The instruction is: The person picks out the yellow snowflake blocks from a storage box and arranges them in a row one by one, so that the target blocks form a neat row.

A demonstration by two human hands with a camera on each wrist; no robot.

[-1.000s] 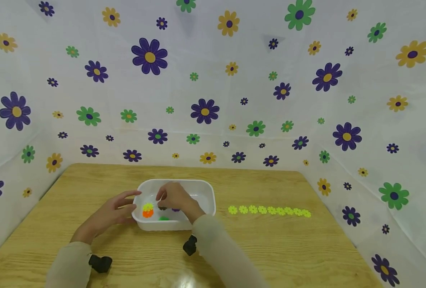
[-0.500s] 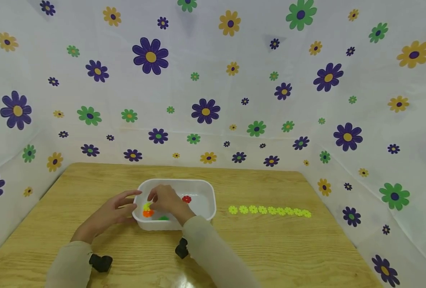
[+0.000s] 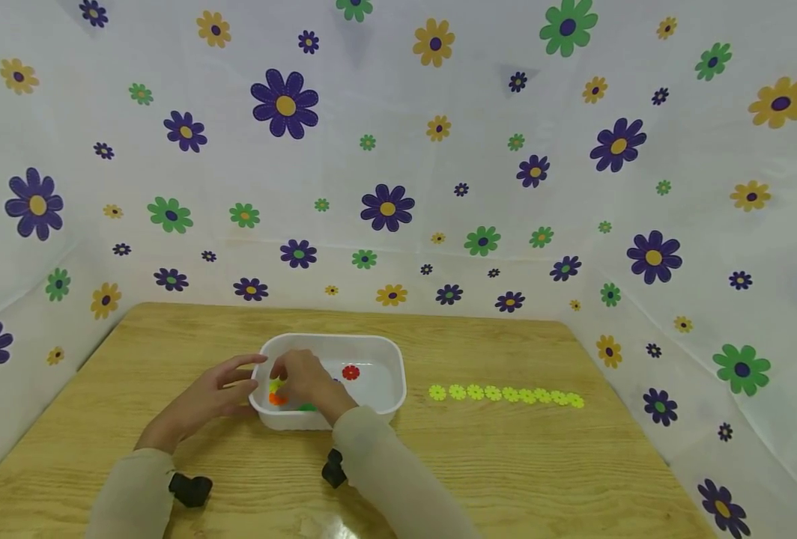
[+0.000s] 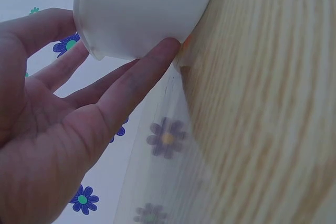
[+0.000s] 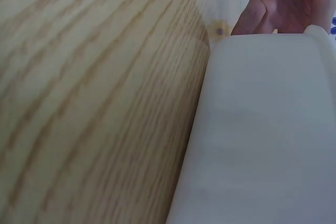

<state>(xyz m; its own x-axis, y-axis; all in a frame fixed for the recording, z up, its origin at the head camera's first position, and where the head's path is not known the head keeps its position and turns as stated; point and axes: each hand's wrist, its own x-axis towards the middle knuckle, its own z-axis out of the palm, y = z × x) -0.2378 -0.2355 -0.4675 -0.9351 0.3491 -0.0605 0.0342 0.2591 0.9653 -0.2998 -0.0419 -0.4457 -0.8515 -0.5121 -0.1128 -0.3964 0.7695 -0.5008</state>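
A white plastic tray [image 3: 392, 408] stands on the table, holding small flower-shaped plastic pieces. My left hand [image 3: 216, 393] is at its left end; in the left wrist view, its rather straight fingers and thumb touch the outer wall. Inside the tray, my right hand [image 3: 307, 378] reaches down at the left, bent fingertips right at a yellow flower piece [image 3: 276, 385]. I cannot tell whether they pinch it. An orange flower piece [image 3: 277, 399] lies just below it. A green piece [image 3: 307, 407] shows by the front wall, and a red flower piece [image 3: 350, 372] lies right of the hand.
Several yellow flower pieces [image 3: 492, 393] form a row on the wooden table [image 3: 506, 471] right of the tray. A white flower-patterned cloth [image 3: 398, 157] encloses the table's back and sides. Black wrist cameras sit below both sleeves.
My right hand has moved left inside the tray, to the yellow and orange pieces, uncovering the red piece. My left hand stays at the tray's end.
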